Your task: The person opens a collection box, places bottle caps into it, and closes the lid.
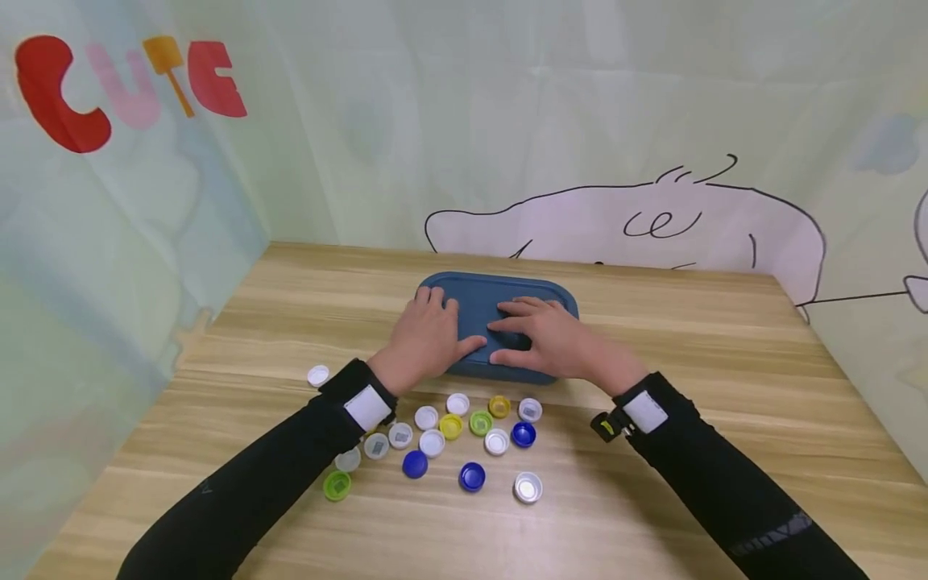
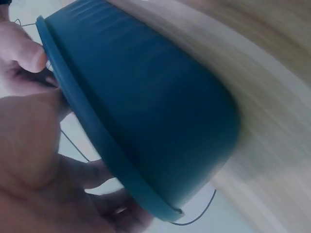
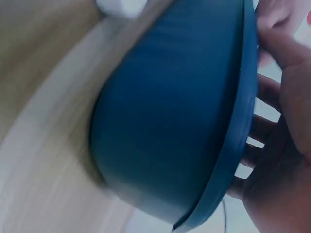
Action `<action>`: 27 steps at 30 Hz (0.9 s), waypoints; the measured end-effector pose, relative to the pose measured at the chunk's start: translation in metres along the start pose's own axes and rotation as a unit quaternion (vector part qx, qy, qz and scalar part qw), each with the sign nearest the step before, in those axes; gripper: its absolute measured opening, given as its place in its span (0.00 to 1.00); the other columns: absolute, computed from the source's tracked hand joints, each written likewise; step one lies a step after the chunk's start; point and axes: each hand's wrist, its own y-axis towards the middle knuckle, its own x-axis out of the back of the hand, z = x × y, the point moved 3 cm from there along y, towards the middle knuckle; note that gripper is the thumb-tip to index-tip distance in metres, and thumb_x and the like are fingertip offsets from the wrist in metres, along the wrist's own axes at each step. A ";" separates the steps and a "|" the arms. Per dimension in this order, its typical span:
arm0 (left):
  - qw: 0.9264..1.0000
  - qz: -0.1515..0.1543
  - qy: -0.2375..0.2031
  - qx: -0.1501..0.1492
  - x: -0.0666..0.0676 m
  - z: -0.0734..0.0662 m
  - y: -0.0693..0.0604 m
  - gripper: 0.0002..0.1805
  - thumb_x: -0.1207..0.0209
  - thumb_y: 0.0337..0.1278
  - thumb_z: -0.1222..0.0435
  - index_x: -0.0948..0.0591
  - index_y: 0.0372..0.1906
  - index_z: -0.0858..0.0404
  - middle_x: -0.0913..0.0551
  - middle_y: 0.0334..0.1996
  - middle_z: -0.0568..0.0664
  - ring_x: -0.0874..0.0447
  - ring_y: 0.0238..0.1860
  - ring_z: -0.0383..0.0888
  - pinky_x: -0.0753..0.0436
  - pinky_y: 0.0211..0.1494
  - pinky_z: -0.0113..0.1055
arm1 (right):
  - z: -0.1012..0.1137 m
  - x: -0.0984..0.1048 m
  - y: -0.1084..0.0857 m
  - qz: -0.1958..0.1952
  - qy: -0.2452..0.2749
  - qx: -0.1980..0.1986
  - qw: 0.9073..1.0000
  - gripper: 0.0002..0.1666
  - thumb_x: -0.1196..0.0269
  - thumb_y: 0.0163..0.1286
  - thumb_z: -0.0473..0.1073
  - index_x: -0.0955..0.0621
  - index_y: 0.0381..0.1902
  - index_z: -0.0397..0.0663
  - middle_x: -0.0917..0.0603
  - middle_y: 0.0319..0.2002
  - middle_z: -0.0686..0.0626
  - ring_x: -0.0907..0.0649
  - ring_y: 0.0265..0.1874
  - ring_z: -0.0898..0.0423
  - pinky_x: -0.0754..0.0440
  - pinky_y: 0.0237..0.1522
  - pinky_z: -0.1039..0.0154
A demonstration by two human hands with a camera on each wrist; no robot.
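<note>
A dark blue rectangular box with rounded corners, its flat lid (image 1: 471, 294) on top, stands on the table. My left hand (image 1: 426, 337) rests on the left part of the lid, fingers pointing away and thumb stretched inward. On the right part lies my right hand (image 1: 549, 338), its fingers spread and pointing left. The left wrist view shows the box's smooth side wall (image 2: 155, 97) with fingers along the lid's rim. From the right wrist view, the wall (image 3: 160, 116) appears with fingers over the lid's edge. Neither hand is curled round the box.
Several bottle caps in white, yellow, green and blue lie scattered in front of the box, among them a blue cap (image 1: 472, 477) and a green cap (image 1: 337, 486). One white cap (image 1: 317, 375) lies apart at the left. A printed cloth (image 1: 348, 161) stands behind the wooden table (image 1: 652, 524).
</note>
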 end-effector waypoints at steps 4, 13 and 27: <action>1.000 -0.011 -0.024 -0.007 -0.001 -0.001 0.000 0.41 0.47 0.72 0.37 0.22 0.61 0.73 0.22 0.58 0.65 0.27 0.58 0.57 0.23 0.63 0.49 | 0.013 -0.001 -0.006 -0.031 -0.016 0.046 0.998 0.26 0.33 0.73 0.56 0.14 0.60 0.46 0.21 0.65 0.37 0.25 0.67 0.36 0.29 0.65 0.35; 0.994 0.024 -0.101 -0.034 0.002 -0.004 -0.014 0.27 0.48 0.79 0.49 0.22 0.67 0.64 0.25 0.65 0.63 0.30 0.67 0.61 0.28 0.66 0.63 | 0.032 -0.011 -0.014 -0.079 -0.085 0.077 0.990 0.22 0.27 0.68 0.49 0.12 0.53 0.42 0.15 0.53 0.43 0.18 0.51 0.49 0.16 0.52 0.54; 0.978 -0.095 0.117 -0.147 -0.012 -0.032 -0.038 0.15 0.39 0.73 0.66 0.23 0.57 0.68 0.21 0.61 0.62 0.21 0.62 0.65 0.16 0.53 0.58 | 0.042 -0.014 -0.018 -0.151 -0.136 0.107 0.973 0.10 0.23 0.62 0.43 0.11 0.37 0.43 0.22 0.27 0.53 0.22 0.26 0.59 0.21 0.28 0.66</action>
